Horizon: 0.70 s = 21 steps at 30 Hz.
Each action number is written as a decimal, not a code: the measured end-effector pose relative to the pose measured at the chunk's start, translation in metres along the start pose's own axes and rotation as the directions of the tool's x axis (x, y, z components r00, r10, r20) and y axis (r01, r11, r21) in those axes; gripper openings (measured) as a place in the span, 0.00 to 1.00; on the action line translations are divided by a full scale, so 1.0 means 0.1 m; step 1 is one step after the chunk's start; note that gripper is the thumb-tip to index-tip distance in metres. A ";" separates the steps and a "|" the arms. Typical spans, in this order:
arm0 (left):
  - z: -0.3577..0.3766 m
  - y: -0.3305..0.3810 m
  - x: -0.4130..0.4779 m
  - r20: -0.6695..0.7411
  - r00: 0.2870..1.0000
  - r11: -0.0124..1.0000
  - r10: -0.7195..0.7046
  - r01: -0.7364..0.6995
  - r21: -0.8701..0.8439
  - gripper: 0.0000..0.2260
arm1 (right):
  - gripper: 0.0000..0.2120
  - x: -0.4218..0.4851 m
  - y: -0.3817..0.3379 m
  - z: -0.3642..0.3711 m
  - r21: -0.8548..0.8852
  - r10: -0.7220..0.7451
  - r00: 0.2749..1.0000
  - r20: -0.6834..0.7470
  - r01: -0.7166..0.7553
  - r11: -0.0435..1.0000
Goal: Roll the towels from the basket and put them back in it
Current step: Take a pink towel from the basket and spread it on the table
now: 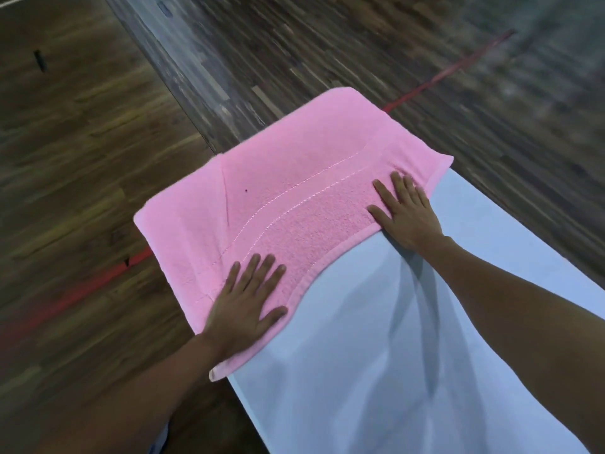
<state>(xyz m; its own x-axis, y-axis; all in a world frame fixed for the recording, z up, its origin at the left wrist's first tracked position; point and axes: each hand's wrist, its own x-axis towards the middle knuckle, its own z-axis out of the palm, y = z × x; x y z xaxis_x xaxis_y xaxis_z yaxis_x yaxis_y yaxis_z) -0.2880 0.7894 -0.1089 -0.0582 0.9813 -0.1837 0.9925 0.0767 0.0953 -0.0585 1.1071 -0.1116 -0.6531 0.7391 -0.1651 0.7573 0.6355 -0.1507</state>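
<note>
Towel first: in your head view one pink towel [288, 198] lies spread flat across the far end of the white table [393, 371], and it is the only towel you can see. Its long axis runs diagonally, from the lower left of the view up toward the upper right, and two stitched lines run the same way along the cloth. The near hem follows that diagonal, wavy between your two hands, with a small corner curled up at the lower-left end. A crease crosses the cloth near its left end, and past it the towel seems to reach beyond the table edge, though you cannot tell how far it hangs. Your left hand [247, 306] rests palm down on the lower-left end by the near hem, fingers straight and slightly spread, gripping nothing. Your right hand [406, 211] lies flat at the upper-right end, its fingers straight on the cloth and its heel across the hem on the bare table. Around the table you see dark wooden floor [82, 158] with one red line [442, 77] across it.
</note>
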 end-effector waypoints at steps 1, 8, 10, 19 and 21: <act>0.03 0.15 -0.09 0.008 1.000 1.000 0.003 -0.004 0.019 0.32 | 0.35 -0.19 0.07 0.02 0.000 0.007 1.000 -0.005 -0.007 1.000; 0.31 1.17 -0.63 0.025 0.999 0.997 0.029 -0.030 0.074 0.33 | 0.31 -1.53 0.64 0.18 0.010 0.055 0.998 -0.007 -0.055 0.998; 0.35 1.43 -0.77 0.020 0.999 0.995 0.043 -0.045 0.086 0.33 | 0.31 -1.90 0.79 0.21 0.022 0.066 0.998 0.002 -0.066 0.998; 0.63 2.92 -1.52 0.031 0.995 0.994 0.094 -0.096 0.044 0.32 | 0.31 -3.55 1.52 0.36 0.077 0.138 0.990 -0.003 -0.138 0.987; 0.72 3.28 -1.69 0.035 0.995 0.995 0.096 -0.098 0.036 0.32 | 0.31 -3.92 1.70 0.42 0.075 0.144 0.990 -0.001 -0.144 0.987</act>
<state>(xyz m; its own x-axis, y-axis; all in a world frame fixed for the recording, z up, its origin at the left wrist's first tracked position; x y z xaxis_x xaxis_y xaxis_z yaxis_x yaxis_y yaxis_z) 0.0551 0.6359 -0.1169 0.0414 0.9774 -0.2073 0.9966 -0.0257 0.0777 0.3261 0.9161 -0.1130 -0.5369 0.8234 -0.1838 0.8407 0.5039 -0.1984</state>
